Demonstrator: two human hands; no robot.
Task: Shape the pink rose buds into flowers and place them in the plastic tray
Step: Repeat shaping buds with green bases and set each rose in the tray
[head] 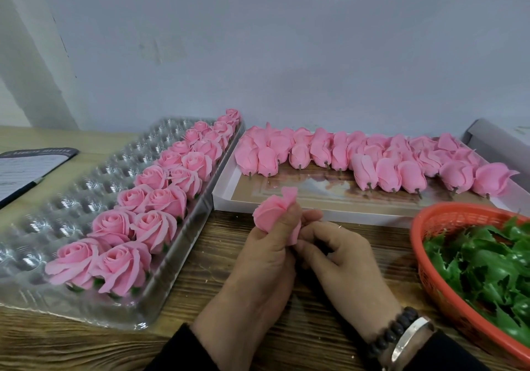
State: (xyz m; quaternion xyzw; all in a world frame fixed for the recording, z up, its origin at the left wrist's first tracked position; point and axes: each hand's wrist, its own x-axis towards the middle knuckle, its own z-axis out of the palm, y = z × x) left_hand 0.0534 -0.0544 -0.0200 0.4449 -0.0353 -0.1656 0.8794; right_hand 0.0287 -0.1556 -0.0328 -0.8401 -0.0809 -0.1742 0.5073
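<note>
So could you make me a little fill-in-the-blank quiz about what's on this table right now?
1. The left hand grips a pink ____.
2. The finished roses sit in the clear plastic ____.
3. The orange basket holds ____ plastic leaves.
4. The unshaped buds lie in the white ____, right of the finished roses.

Missing words: bud; tray; green; box

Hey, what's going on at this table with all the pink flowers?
A person is shaping a pink rose bud: the left hand grips it while the right hand works at its base. Finished pink roses fill two rows along the right side of the clear plastic tray. Unshaped pink buds wait on a flat white board, beside an orange basket of green leaves.
</note>
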